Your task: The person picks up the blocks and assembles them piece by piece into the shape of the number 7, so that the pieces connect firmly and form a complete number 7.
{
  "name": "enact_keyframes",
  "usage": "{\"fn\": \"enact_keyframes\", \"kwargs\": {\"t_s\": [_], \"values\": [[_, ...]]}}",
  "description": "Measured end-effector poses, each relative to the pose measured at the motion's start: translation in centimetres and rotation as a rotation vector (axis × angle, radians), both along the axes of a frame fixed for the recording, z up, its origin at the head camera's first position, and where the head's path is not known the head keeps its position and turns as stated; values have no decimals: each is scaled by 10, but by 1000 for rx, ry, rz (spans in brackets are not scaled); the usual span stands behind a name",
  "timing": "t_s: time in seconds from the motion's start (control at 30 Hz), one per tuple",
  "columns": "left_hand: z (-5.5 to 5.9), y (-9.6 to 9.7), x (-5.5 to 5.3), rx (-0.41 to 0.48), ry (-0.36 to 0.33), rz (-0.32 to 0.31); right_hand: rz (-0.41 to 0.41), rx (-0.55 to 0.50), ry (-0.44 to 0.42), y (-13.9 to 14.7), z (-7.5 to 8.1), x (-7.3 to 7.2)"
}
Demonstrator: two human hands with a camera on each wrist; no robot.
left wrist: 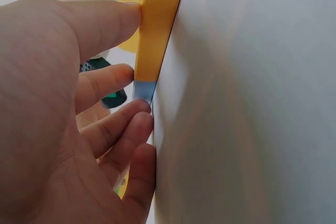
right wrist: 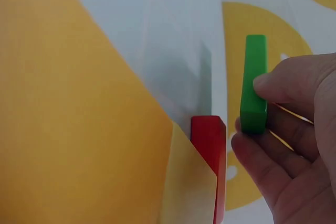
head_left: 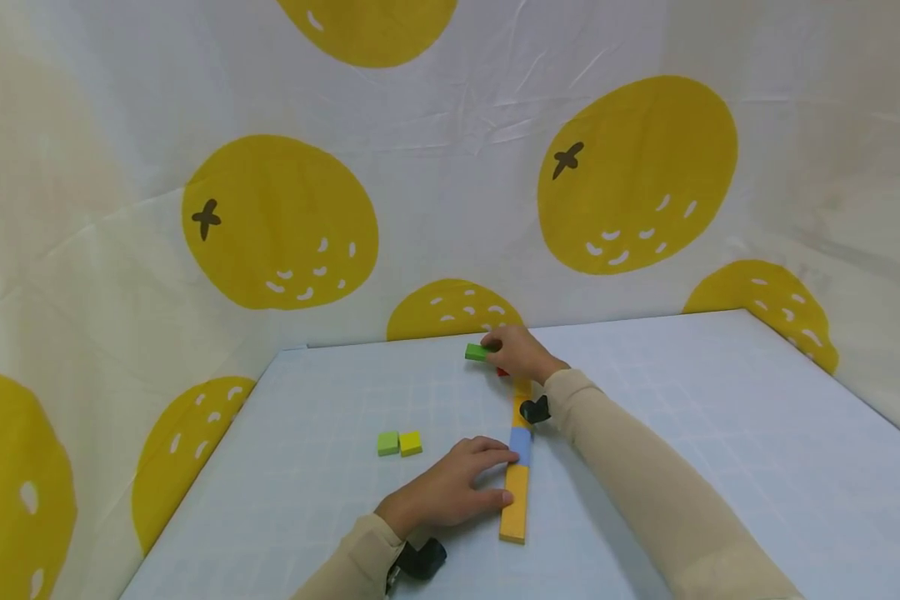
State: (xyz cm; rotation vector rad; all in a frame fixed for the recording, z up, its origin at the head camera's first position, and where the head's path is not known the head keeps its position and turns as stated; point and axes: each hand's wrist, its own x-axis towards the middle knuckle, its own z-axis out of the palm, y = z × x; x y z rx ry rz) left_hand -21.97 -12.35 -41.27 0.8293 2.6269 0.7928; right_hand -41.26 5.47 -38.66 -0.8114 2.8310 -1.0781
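A row of flat wooden blocks runs away from me on the table, with an orange block [head_left: 516, 512] nearest and a blue block [head_left: 521, 443] beyond it. My left hand [head_left: 453, 483] lies along the row's left side, its thumb touching the orange block and fingertips at the blue one. At the far end, my right hand [head_left: 521, 354] pinches a long green block [right wrist: 254, 82] between thumb and fingers. In the right wrist view this block is held above the table, beside a red block [right wrist: 207, 137] at the row's end. The right hand partly covers that end in the head view.
A light green block [head_left: 387, 443] and a yellow block [head_left: 410, 443] sit side by side left of the row. The pale table [head_left: 690, 392] ends at the back against a white curtain [head_left: 457, 192] with large yellow fruit prints. Both wrists carry dark cameras.
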Motion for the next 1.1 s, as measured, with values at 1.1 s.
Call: {"fn": "enact_keyframes", "kwargs": {"t_s": [1.1], "values": [[2, -2, 0, 1, 16, -9, 83, 97, -26, -8, -4, 0]]}}
